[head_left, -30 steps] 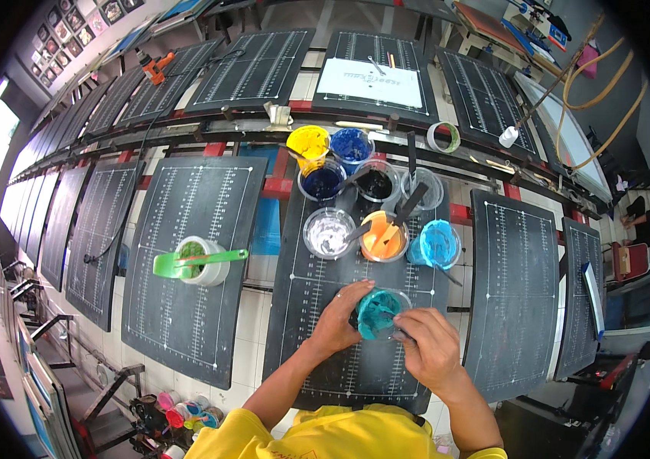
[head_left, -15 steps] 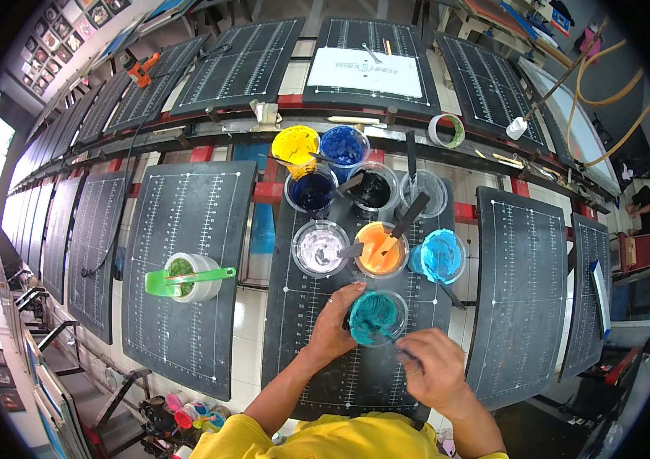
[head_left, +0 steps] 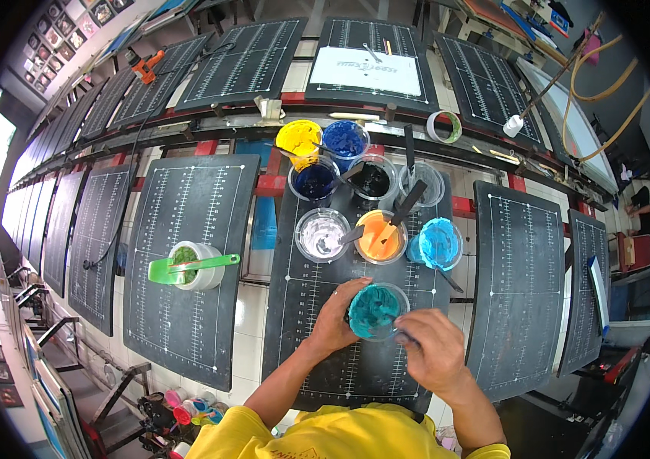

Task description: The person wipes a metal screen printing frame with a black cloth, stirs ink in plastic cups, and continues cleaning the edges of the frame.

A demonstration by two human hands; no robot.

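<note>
My left hand (head_left: pixel 334 323) is wrapped round the near-left side of a clear plastic cup of thick teal paint (head_left: pixel 372 307). A dark, thin stirring stick is pinched in my right hand (head_left: pixel 436 348), its lower end in the teal paint at the cup's right side; most of the stick is hidden by my fingers. Just beyond stand a cup of whitish paint (head_left: pixel 322 233), a cup of orange paint (head_left: pixel 375 229) with a dark spatula, and a cup of light blue paint (head_left: pixel 440 243). All rest on a dark board with ruled markings (head_left: pixel 302 306).
Farther back stand cups of navy (head_left: pixel 313 182), black (head_left: pixel 372 182), yellow (head_left: pixel 298 138) and blue paint (head_left: pixel 345 141), plus a greyish clear cup (head_left: pixel 422 186). On the left board sits a white tub (head_left: pixel 204 275) with a green scraper (head_left: pixel 164 270) across it. Metal rails (head_left: pixel 233 140) run behind.
The stick has shifted within the teal paint, towards the cup's right side, with my right hand. My left hand keeps its hold on the cup. The whole view has moved slightly.
</note>
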